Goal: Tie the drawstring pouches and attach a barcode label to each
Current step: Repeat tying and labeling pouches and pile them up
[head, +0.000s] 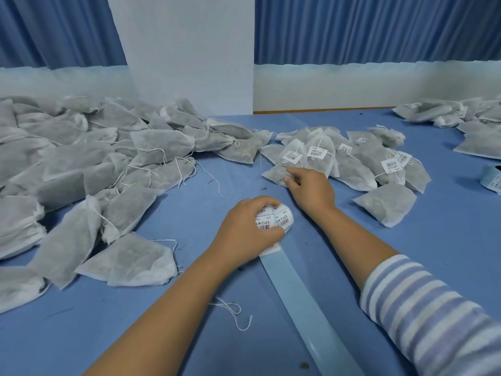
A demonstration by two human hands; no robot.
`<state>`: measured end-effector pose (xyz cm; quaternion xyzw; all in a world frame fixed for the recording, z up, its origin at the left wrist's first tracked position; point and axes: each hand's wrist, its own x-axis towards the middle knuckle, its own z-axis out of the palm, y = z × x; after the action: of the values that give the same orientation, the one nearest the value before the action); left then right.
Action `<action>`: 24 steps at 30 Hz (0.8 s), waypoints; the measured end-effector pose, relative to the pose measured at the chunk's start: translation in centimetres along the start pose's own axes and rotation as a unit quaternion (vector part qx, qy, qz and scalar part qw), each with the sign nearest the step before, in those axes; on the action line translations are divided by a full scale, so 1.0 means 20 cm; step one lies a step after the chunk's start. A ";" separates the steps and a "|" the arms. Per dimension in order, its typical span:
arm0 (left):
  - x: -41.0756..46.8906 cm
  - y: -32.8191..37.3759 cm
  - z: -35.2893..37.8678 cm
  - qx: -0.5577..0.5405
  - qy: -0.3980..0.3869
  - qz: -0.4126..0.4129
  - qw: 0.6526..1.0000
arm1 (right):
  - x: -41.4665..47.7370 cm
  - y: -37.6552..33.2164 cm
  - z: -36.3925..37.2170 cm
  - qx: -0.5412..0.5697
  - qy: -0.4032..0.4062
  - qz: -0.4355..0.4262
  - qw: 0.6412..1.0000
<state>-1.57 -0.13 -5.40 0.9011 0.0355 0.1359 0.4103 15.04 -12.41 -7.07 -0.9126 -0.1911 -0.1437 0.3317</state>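
My left hand [250, 230] grips a roll of barcode labels [282, 217] on the blue table, its bare blue backing strip [301, 299] trailing toward me. My right hand [311, 189] reaches forward, and its fingers pinch the near edge of a grey-white pouch [275, 173] at the front of a small pile of labelled pouches [352, 158]. A large heap of pouches without labels [81, 164] with loose drawstrings fills the left side.
One pouch [387, 203] lies alone right of my right hand. Another label roll [492, 180] sits at the right edge, more pouches [447, 112] at the far right. A loose string [233, 313] lies near my left forearm. A white pillar [189, 50] and blue curtains stand behind.
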 end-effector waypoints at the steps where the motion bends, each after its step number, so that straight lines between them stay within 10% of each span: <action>1: 0.01 -0.01 -0.01 0.004 0.006 0.001 1.000 | 0.01 0.00 0.00 -0.007 0.008 0.010 1.000; 15: 0.08 -0.18 -0.17 0.039 0.091 -0.012 0.995 | -0.07 -0.10 -0.04 0.091 0.009 -0.048 0.995; 24: 0.08 -0.20 -0.16 -0.039 0.126 0.006 0.991 | -0.22 -0.36 0.00 0.187 -0.204 -0.029 0.960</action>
<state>-0.75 5.21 -6.02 0.8602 0.0762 0.2526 0.4364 8.00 -8.49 -4.75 -0.8385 -0.3042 0.0748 0.4458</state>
